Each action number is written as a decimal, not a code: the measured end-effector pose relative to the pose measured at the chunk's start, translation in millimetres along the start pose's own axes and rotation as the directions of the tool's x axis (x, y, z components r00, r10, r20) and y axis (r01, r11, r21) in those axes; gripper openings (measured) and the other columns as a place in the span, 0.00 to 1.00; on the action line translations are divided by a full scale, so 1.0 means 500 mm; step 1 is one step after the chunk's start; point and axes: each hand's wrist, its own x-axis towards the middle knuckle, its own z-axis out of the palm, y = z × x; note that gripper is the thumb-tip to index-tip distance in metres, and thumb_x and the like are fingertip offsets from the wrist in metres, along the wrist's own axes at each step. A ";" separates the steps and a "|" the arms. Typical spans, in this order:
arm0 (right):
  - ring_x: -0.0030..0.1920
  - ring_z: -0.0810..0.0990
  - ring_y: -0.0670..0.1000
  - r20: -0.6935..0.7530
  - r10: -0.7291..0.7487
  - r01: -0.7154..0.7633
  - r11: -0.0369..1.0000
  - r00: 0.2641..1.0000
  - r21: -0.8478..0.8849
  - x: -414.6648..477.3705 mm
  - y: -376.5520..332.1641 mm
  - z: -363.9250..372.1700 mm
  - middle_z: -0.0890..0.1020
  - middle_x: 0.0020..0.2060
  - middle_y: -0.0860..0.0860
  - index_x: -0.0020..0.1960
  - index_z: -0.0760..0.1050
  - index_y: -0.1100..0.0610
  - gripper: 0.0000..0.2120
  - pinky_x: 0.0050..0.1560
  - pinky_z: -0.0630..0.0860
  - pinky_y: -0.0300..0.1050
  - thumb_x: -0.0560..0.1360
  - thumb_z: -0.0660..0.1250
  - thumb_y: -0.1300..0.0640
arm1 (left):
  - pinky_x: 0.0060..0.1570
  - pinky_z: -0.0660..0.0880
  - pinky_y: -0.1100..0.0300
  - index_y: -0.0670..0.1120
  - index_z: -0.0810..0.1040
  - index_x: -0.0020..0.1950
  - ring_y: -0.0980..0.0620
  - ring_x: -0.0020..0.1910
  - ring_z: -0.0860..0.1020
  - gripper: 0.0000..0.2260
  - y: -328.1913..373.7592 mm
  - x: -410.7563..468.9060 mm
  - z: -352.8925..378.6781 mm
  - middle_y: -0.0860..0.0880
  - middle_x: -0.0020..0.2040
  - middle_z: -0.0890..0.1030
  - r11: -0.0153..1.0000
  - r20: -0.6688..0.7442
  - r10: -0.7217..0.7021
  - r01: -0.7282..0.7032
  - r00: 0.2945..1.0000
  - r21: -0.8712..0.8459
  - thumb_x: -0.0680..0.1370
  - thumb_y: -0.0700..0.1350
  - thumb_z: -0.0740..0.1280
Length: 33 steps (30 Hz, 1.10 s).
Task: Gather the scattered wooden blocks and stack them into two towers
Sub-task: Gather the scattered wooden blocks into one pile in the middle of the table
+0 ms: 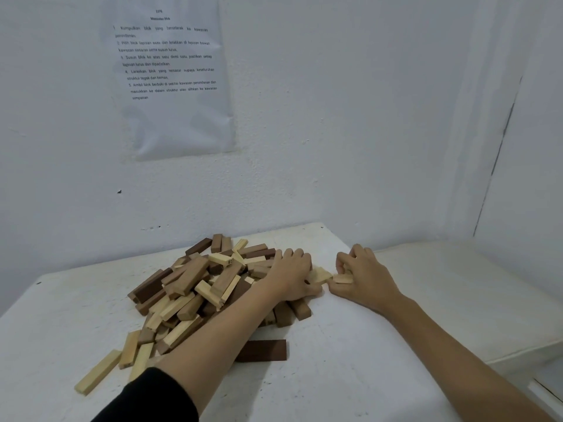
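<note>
White tabletop (350,376): left hand (292,275) curls over the heap of wooden blocks (195,287), right hand (365,275) just beside pinches a pale block (342,279). Looks light, rigid, slick; best gripped by long sides.

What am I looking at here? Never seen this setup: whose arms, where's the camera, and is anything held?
No machine here: a person works with bare hands, and the single picture comes from a camera worn on their head, looking forward and down. On the white table lies a pile of wooden blocks, pale and brown, with a dark block lying flat nearer the camera. The left hand rests on the pile's right edge, fingers curled; whether it grips one is unclear. The right hand pinches a pale block beside the pile. No tower stands yet.
</note>
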 end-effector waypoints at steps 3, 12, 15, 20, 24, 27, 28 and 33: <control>0.43 0.70 0.50 -0.032 -0.020 0.019 0.999 0.999 -0.037 -0.002 -0.001 0.000 0.71 0.38 0.47 0.44 0.65 0.52 0.08 0.34 0.66 0.40 0.74 0.65 0.52 | 0.61 0.60 0.50 0.41 0.70 0.58 0.45 0.57 0.68 0.26 0.004 0.001 0.006 0.46 0.56 0.72 1.000 -0.041 -0.007 0.008 0.999 0.014 0.73 0.62 0.65; 0.37 0.74 0.52 -0.021 -0.017 0.016 0.999 1.000 -0.045 -0.005 -0.017 -0.004 0.75 0.43 0.49 0.51 0.66 0.53 0.02 0.39 0.71 0.45 0.81 0.57 0.56 | 0.45 0.62 0.59 0.43 0.72 0.53 0.49 0.46 0.71 0.19 0.015 -0.007 -0.009 0.47 0.49 0.76 0.949 -0.056 -0.001 -0.017 0.998 -0.315 0.70 0.50 0.73; 0.35 0.73 0.49 -0.099 0.106 -0.082 0.972 0.989 0.220 -0.006 -0.016 -0.005 0.75 0.38 0.48 0.48 0.67 0.54 0.03 0.34 0.67 0.43 0.79 0.61 0.59 | 0.42 0.70 0.57 0.42 0.73 0.51 0.48 0.45 0.73 0.17 0.014 -0.019 -0.022 0.46 0.49 0.76 0.899 -0.066 -0.028 -0.004 0.997 -0.438 0.68 0.46 0.75; 0.33 0.69 0.51 -0.093 0.298 -0.174 0.753 0.950 0.634 -0.003 -0.051 -0.012 0.71 0.34 0.55 0.52 0.71 0.55 0.04 0.34 0.66 0.43 0.78 0.64 0.59 | 0.44 0.73 0.56 0.44 0.76 0.50 0.50 0.44 0.75 0.15 -0.004 -0.074 -0.073 0.50 0.46 0.78 0.889 -0.189 -0.107 0.009 0.976 -0.458 0.68 0.46 0.74; 0.30 0.75 0.40 -0.061 0.277 -0.144 0.660 0.959 0.737 0.011 -0.131 -0.017 0.76 0.34 0.54 0.51 0.76 0.54 0.04 0.34 0.69 0.38 0.79 0.64 0.55 | 0.49 0.75 0.54 0.45 0.77 0.51 0.50 0.47 0.78 0.17 -0.065 -0.144 -0.116 0.50 0.47 0.81 0.903 -0.294 -0.154 0.014 0.943 -0.428 0.68 0.51 0.75; 0.23 0.70 0.41 -0.022 0.224 -0.126 0.622 0.974 0.773 0.034 -0.213 -0.013 0.78 0.30 0.51 0.47 0.78 0.55 0.09 0.27 0.66 0.34 0.80 0.62 0.53 | 0.51 0.76 0.51 0.44 0.77 0.52 0.51 0.48 0.78 0.18 -0.130 -0.194 -0.134 0.49 0.49 0.81 0.904 -0.326 -0.220 0.066 0.920 -0.423 0.68 0.52 0.76; 0.22 0.70 0.41 -0.019 0.207 -0.114 0.611 0.978 0.784 0.044 -0.243 -0.012 0.78 0.30 0.51 0.47 0.78 0.56 0.10 0.25 0.65 0.33 0.81 0.61 0.52 | 0.50 0.76 0.51 0.44 0.77 0.52 0.51 0.49 0.78 0.17 -0.151 -0.210 -0.137 0.50 0.49 0.81 0.897 -0.341 -0.248 0.082 0.907 -0.435 0.68 0.51 0.75; 0.28 0.73 0.40 -0.094 0.152 -0.012 0.583 0.984 0.812 0.092 -0.376 0.011 0.75 0.30 0.50 0.47 0.76 0.57 0.13 0.30 0.68 0.28 0.82 0.58 0.51 | 0.52 0.75 0.52 0.44 0.78 0.53 0.51 0.50 0.78 0.15 -0.229 -0.270 -0.138 0.49 0.53 0.80 0.867 -0.290 -0.351 0.193 0.891 -0.459 0.70 0.47 0.75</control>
